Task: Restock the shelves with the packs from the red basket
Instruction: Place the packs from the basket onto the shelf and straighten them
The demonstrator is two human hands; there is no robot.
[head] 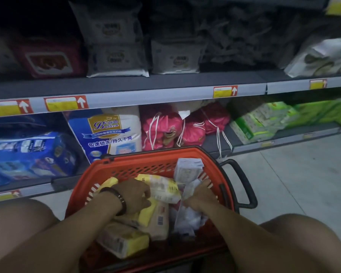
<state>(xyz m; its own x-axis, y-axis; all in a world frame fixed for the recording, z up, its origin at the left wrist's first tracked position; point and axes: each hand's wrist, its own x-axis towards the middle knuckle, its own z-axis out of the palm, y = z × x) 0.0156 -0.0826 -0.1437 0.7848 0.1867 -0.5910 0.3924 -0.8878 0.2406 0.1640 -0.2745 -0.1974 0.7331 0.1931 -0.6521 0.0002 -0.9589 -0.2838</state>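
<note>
Your red basket point(81, 186) stands on the pale floor point(293, 174) between your bare knees, close against the shelving, with its black handle point(242, 186) folded out to the right.

Both of your hands are inside it. Your left hand point(135, 196), with a dark bracelet point(117, 196) at the wrist, has its fingers curled round the near end of a yellow-and-white pack point(162, 187) that lies across the middle of the basket. Your right hand point(200, 196) grasps the top of a crinkled white pack point(187, 217) on the right side, thumb raised toward the basket wall.

Other stock in the basket:
- A boxy white pack point(187, 168) stands tilted in the far right corner.
- A yellow-ended pack point(122, 241) lies at the near left, with more yellow-and-white packs piled under your left forearm (their count cannot be told).

The shelves hold the following:
- On the lower shelf point(283, 140), from left to right: blue packs point(28, 152), a tall blue-and-white pack point(106, 131), pink drawstring bags point(165, 129) and green packs point(260, 121).
- The upper shelf point(165, 83) is dim. It carries a red pack point(49, 60) and stacked grey-white packs point(116, 58).
- Yellow price labels point(65, 103) with white arrows sit along its front edge.
</note>
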